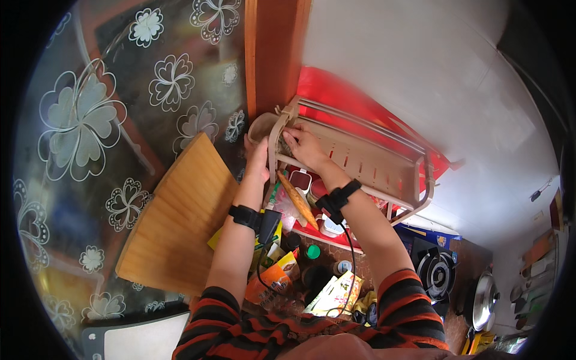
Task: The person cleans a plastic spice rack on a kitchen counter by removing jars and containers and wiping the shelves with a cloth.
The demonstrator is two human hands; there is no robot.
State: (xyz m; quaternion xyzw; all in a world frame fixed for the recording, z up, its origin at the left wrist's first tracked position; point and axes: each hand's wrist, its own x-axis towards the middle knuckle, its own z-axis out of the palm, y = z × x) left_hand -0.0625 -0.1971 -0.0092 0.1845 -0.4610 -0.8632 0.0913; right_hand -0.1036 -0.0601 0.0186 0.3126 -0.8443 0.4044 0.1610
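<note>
A beige plastic storage rack [355, 155] with a slotted upper shelf stands against the wall in front of me. A beige cup-like holder [263, 128] is at its left end. My left hand [257, 157] is around this holder, its fingers partly hidden behind it. My right hand [305, 145] reaches over the shelf to the inner side of the rack's left end. Its thumb and fingers are on a greyish, rough-looking wad [284, 147], perhaps a scrubber or cloth, mostly hidden by the hand and the rack's frame. Both wrists wear black straps with cabled devices.
Below the shelf are a long brown object [298, 201], lidded seasoning boxes [300, 179] and a red tray [310, 231]. Packets [270, 281] and a green-capped bottle [312, 251] crowd the counter. A wooden board [180, 225] leans left; a gas burner [436, 274] and lidded pan [483, 300] are right.
</note>
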